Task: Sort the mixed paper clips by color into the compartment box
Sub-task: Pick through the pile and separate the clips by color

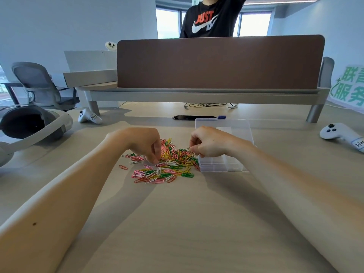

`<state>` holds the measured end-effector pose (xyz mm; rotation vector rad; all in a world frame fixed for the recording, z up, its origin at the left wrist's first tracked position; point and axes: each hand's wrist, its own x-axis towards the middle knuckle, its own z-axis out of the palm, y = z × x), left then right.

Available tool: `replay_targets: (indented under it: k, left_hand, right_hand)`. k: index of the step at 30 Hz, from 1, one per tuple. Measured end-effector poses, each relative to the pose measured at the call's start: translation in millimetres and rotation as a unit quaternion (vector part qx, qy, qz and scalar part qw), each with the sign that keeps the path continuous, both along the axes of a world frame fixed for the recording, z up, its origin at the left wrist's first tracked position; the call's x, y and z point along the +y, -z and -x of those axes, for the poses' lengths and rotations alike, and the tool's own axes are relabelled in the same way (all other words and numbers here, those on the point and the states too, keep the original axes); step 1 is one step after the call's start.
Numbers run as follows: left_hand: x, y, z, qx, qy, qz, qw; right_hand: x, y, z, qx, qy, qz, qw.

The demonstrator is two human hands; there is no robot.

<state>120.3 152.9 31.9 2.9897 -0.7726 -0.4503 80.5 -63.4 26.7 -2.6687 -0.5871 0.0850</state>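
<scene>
While mixed paper clips (169, 166) lie heaped on counter (177, 223), touching left edge of clear compartment box (222, 167), left hand (144, 143) dips curled fingers into heap; right hand (209, 142) curled above box's left edge. Whether either holds a clip: cannot tell.

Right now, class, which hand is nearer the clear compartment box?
Right. The right hand is above the box's left edge; the left hand is farther left, over the left part of the paper clip pile.

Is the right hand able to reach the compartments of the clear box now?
Probably yes: the right hand hovers by the left edge of the compartment box, the lid is open, and nothing lies between.
</scene>
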Motion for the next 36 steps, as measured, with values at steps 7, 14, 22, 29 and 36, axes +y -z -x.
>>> replay_targets:
  k: [7,14,22,29,36]
  left_hand:
    - [2,4,-3,0.022,0.013,-0.016,1.000]
    - [3,-8,5,0.005,0.003,0.127,0.992]
    - [-59,-7,-7,-0.093,0.073,0.238,0.964]
    - [-94,4,-22,-0.155,0.115,0.195,0.962]
    - [-74,-11,-28,-0.126,0.100,0.182,0.970]
  right_hand:
    - [-3,-1,-2,-0.004,0.008,-0.009,1.000]
    - [-16,-5,-7,-0.006,0.026,-0.039,0.999]
    - [-50,-5,-23,-0.035,0.102,-0.115,0.987]
    - [-52,-4,-27,-0.031,0.098,-0.080,0.992]
    - [-57,-1,-26,-0.005,0.087,0.045,0.995]
